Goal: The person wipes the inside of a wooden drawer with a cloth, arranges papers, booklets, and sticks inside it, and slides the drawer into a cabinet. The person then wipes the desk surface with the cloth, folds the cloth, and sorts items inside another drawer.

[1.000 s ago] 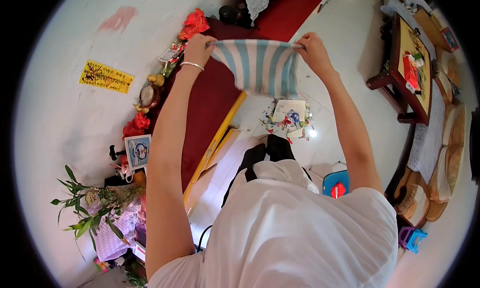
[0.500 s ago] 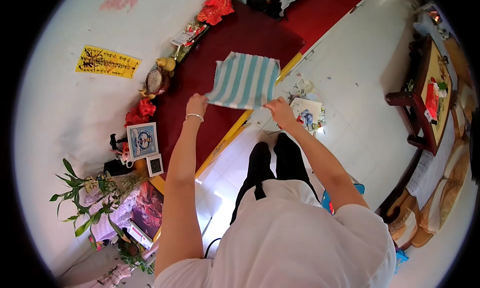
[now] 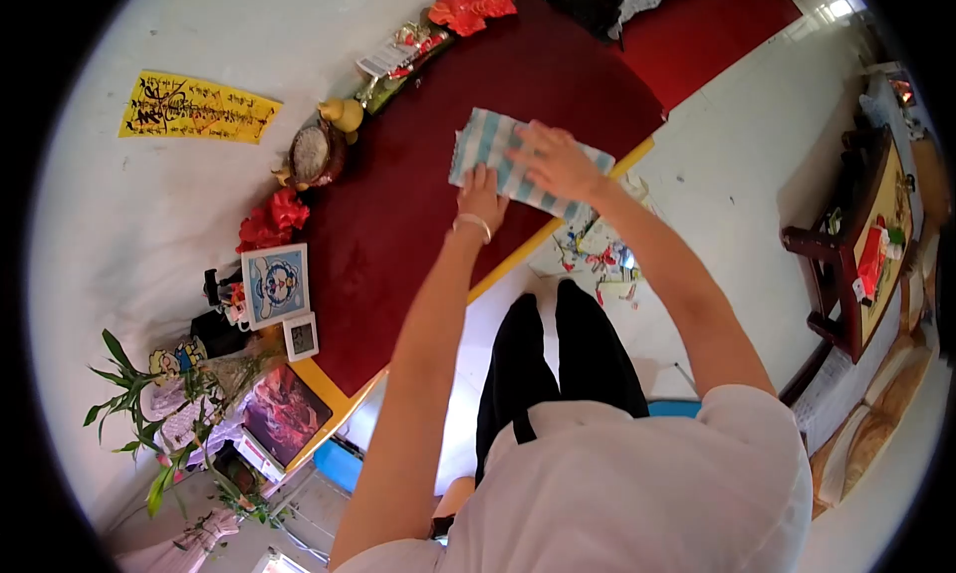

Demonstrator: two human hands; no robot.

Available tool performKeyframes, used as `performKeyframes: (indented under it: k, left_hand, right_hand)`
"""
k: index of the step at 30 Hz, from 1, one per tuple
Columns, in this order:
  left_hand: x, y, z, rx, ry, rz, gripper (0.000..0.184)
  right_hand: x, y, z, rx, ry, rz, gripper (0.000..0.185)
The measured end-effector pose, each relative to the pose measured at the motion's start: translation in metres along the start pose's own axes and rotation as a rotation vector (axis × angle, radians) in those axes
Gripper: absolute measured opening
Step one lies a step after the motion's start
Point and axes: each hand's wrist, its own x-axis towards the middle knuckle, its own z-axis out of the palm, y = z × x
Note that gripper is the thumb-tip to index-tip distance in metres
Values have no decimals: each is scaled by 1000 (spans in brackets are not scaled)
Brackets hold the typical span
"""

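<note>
A striped blue-and-white cloth (image 3: 486,135) lies flat on the dark red tabletop (image 3: 398,225), close to its yellow front edge. My left hand (image 3: 482,197), with a bracelet at the wrist, rests on the cloth's near left edge, fingers stretched out. Over the cloth's middle is my right hand (image 3: 560,163), its fingers spread and slightly blurred. Whether its palm presses on the cloth or hovers just above, I cannot tell. Part of the cloth is hidden beneath both hands.
Along the wall stand a framed picture (image 3: 276,286), a small white clock (image 3: 300,336), red ornaments (image 3: 274,221) and a round brown pot (image 3: 317,155). A leafy plant (image 3: 134,394) is at left. Across the tiled floor (image 3: 737,205) stands a wooden table (image 3: 868,244).
The cloth, held up by two corners before, now lies on the tabletop. Both hands have let go of the corners and moved onto it. The view has shifted.
</note>
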Motion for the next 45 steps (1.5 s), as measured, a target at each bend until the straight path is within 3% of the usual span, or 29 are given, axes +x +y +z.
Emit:
performKeyframes:
  k: [2, 5, 7, 10, 15, 21, 25, 27, 30, 31, 32, 33, 34, 35, 37, 38, 40, 41, 42, 43, 44, 45]
  left_hand:
    - [-20, -7, 17, 67, 124, 14, 63]
    - [-57, -7, 5, -121, 378, -107, 61]
    - [-83, -7, 15, -180, 412, -231, 64]
    - [-94, 8, 34, -156, 324, -227, 67]
    - [-80, 52, 27, -112, 166, -101, 71]
    - [-58, 70, 26, 29, 99, -9, 76]
    - [-46, 85, 14, 148, 68, 52, 71]
    - [-41, 85, 18, 206, 75, 82, 69]
    - [-34, 76, 41, 370, 171, 158, 55]
    - [-30, 76, 44, 424, 184, 169, 51]
    - [-32, 77, 44, 481, 194, 170, 46]
    - [-36, 79, 42, 485, 167, 151, 46]
    - [-37, 82, 40, 489, 131, 144, 43]
    - [-31, 86, 39, 493, 112, 139, 41]
    - [-34, 89, 37, 533, 117, 130, 42]
    - [-36, 91, 36, 562, 134, 146, 43]
    - [-51, 93, 39, 544, 114, 121, 47]
    - [-65, 96, 45, 461, 42, 95, 49]
    - [-81, 99, 52, 377, -37, 68, 51]
    - [-94, 105, 59, 349, 2, 59, 52]
    - [-108, 112, 67, 319, 40, 50, 54]
    - [-126, 115, 78, 236, -50, 116, 55]
  right_hand:
    - [8, -5, 21, 20, -25, -105, 49]
    - [10, -29, 40, -43, -169, -153, 48]
    - [30, -31, 56, -15, -86, -134, 46]
    - [91, -25, 71, 43, 24, -128, 37]
    - [157, 41, 77, -93, 152, 237, 34]
    - [122, 125, 55, -192, 382, 513, 33]
    - [68, 172, 28, -373, 553, 654, 33]
    - [30, 189, 11, -389, 433, 985, 30]
    - [-52, 212, -7, -196, 251, 1183, 32]
    - [-91, 212, 4, -52, 511, 1321, 33]
    - [-125, 206, -16, 6, 170, 1437, 36]
    - [-165, 214, 4, 27, 363, 1558, 36]
    - [-177, 199, -7, 22, 476, 1542, 34]
    - [-168, 171, -23, 171, 733, 1425, 27]
    - [-121, 117, -30, 235, 942, 1050, 23]
    - [-90, 83, -27, 308, 863, 887, 23]
    - [-21, 6, -24, 109, 483, 539, 23]
    - [11, -26, 5, 283, 261, 458, 19]
    - [32, -65, 19, 419, 436, 312, 18]
    - [46, -103, 37, 702, 290, 420, 21]
    - [56, -131, 85, 590, 235, 232, 23]
    - [60, -149, 105, 374, -41, 151, 21]
